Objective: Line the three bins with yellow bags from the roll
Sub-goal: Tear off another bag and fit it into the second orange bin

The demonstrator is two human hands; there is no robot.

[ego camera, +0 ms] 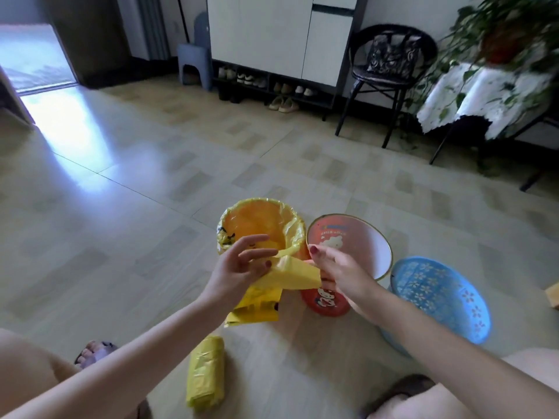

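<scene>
Left hand (242, 264) and right hand (335, 267): folded yellow bag (290, 275) pinched between both, held above floor (121, 237). Orange bin (260, 228) already lined; red bin (348, 246), blue bin (438, 297) unlined. Roll (205, 371) laid on floor nearer person.

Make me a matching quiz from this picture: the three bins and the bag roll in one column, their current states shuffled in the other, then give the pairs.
1. orange bin
2. red cartoon bin
3. blue lattice bin
4. yellow bag roll

A. lying on the floor
B. unlined, farthest right
C. already lined with a yellow bag
D. unlined, middle of the row

Pairs: 1-C, 2-D, 3-B, 4-A
</scene>
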